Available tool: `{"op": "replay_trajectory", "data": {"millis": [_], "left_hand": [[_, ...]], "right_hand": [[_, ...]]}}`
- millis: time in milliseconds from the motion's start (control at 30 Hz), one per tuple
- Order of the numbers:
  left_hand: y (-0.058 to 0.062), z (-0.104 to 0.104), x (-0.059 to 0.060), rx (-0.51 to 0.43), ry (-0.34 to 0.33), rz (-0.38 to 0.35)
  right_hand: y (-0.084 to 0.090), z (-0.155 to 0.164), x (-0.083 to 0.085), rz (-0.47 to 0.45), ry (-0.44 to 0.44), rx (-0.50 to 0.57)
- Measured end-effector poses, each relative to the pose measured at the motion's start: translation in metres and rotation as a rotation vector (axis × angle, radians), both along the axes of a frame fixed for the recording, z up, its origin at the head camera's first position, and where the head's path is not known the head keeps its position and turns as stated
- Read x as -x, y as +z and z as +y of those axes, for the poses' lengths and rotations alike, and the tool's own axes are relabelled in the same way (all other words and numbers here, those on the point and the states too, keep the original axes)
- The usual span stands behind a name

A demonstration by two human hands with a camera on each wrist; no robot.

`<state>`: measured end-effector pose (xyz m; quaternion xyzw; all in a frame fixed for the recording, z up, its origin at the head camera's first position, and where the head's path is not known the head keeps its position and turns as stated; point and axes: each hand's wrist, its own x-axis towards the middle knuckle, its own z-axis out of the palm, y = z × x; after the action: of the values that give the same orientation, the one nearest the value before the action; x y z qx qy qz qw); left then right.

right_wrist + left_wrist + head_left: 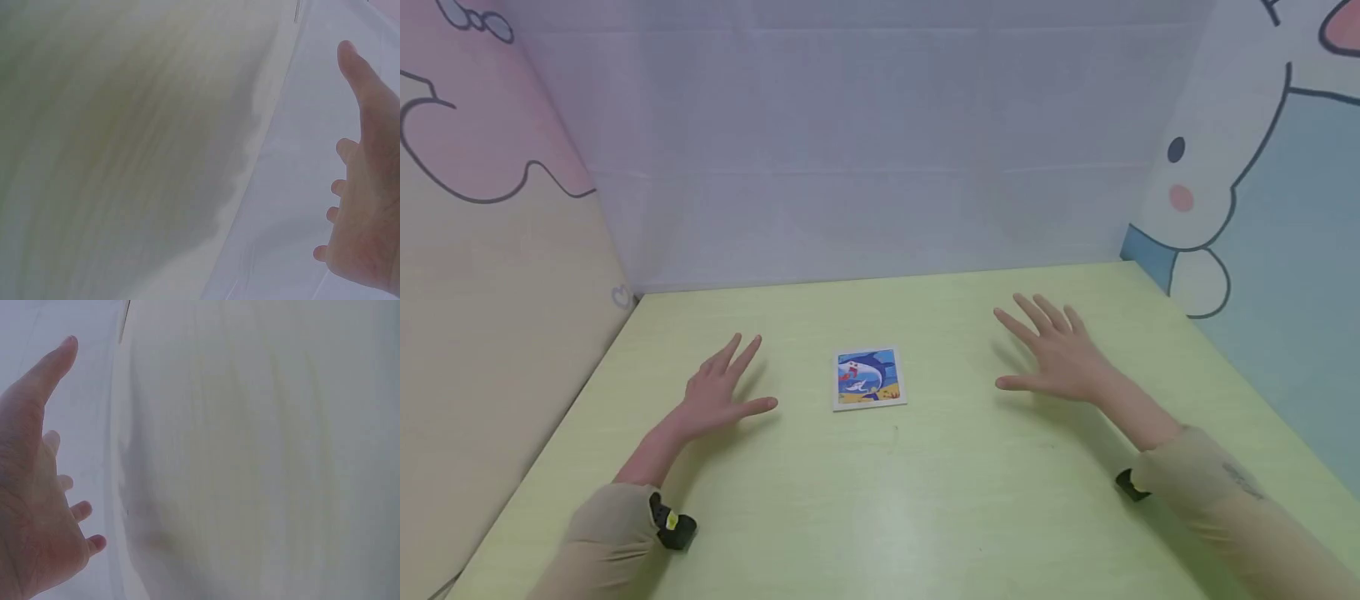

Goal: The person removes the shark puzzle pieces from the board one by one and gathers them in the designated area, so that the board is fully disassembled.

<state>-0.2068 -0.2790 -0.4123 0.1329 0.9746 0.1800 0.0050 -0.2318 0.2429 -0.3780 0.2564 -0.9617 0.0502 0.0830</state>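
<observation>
Probably light and stiff, the square sea picture on the bench suits pinching at opposite edges; left hand and right hand, fingers spread, hold nothing.

Beige sleeves are worn with boxy black, yellow-marked wrist cameras.

A flat picture card lies low on a pale table, leaving passage on both sides: toward the left hand at 9 o'clock and the right hand at 3. A wide lane runs to 6 o'clock, between the left sleeve and right sleeve. A back cloth bars 12 o'clock; cartoon panels block 10 and 2.
</observation>
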Motion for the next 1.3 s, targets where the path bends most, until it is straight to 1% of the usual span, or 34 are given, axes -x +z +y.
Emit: {"op": "replay_trajectory", "data": {"millis": [167, 233, 433, 533, 667, 767, 900, 1000, 1167, 1233, 1300], "left_hand": [[-0.005, 0.015, 0.006, -0.103, -0.046, -0.026], [-0.006, 0.019, 0.007, -0.135, -0.047, -0.041], [-0.005, 0.036, 0.008, -0.267, 0.000, -0.126], [-0.005, 0.047, 0.007, -0.323, 0.035, -0.173], [-0.005, 0.063, 0.008, -0.393, 0.063, -0.223], [-0.007, 0.073, 0.009, -0.439, 0.067, -0.248], [-0.011, 0.085, 0.010, -0.499, 0.057, -0.252], [-0.013, 0.092, 0.010, -0.534, 0.063, -0.246], [-0.014, 0.101, 0.011, -0.527, 0.105, -0.247], [-0.014, 0.102, 0.011, -0.515, 0.104, -0.253], [-0.013, 0.103, 0.012, -0.516, 0.093, -0.263]], "right_hand": [[-0.001, -0.013, 0.007, -0.013, 0.012, 0.010], [-0.001, -0.017, 0.010, -0.007, 0.014, 0.012], [0.000, -0.030, 0.018, -0.011, 0.025, 0.011], [0.002, -0.039, 0.021, -0.026, 0.034, 0.020], [0.003, -0.050, 0.025, -0.059, 0.037, 0.026], [0.004, -0.059, 0.027, -0.079, 0.043, 0.030], [0.003, -0.069, 0.029, -0.096, 0.055, 0.028], [0.002, -0.077, 0.030, -0.107, 0.067, 0.030], [0.001, -0.090, 0.034, -0.098, 0.113, 0.057], [0.000, -0.096, 0.037, -0.100, 0.135, 0.073], [0.000, -0.101, 0.039, -0.123, 0.153, 0.095]]}}
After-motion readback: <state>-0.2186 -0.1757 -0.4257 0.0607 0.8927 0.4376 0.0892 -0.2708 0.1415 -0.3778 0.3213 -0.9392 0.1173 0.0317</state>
